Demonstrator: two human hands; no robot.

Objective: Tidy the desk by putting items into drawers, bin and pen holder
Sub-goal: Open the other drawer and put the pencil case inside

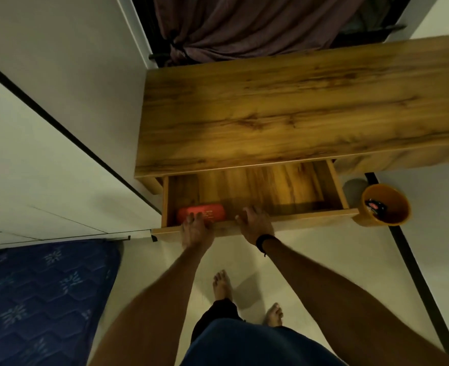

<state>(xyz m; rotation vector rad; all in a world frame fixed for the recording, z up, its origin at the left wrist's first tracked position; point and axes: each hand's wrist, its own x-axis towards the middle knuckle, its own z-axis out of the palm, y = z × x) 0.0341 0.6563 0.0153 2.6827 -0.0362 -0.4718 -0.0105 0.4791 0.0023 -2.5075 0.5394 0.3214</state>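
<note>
Wood-grain desk (297,107) seen from above, its top bare in the part that shows; one drawer (257,223) beneath it is pulled out toward the person. Inside the drawer, at its front left corner, lies a red case (202,213); the rest of the drawer floor shows only wood. On the floor just right of the drawer stands an orange bin (386,204) with a small dark and red item at its bottom. No pen holder is in view.

Judging by the bare top, the case in the drawer and the item in the bin, the tidying looks nearly done — what seems left is to push the drawer closed, though the right end of the desk runs out of view.

Both arms reach straight forward and down. The left hand (195,231) lies over the drawer's front edge, fingers extended onto the red case; whether it grips the case or only touches it I cannot tell, as the view is blurred. The right hand (256,224), a dark band on its wrist, rests on the front edge near the middle, fingers curled over the rim — holding the drawer front.
</note>
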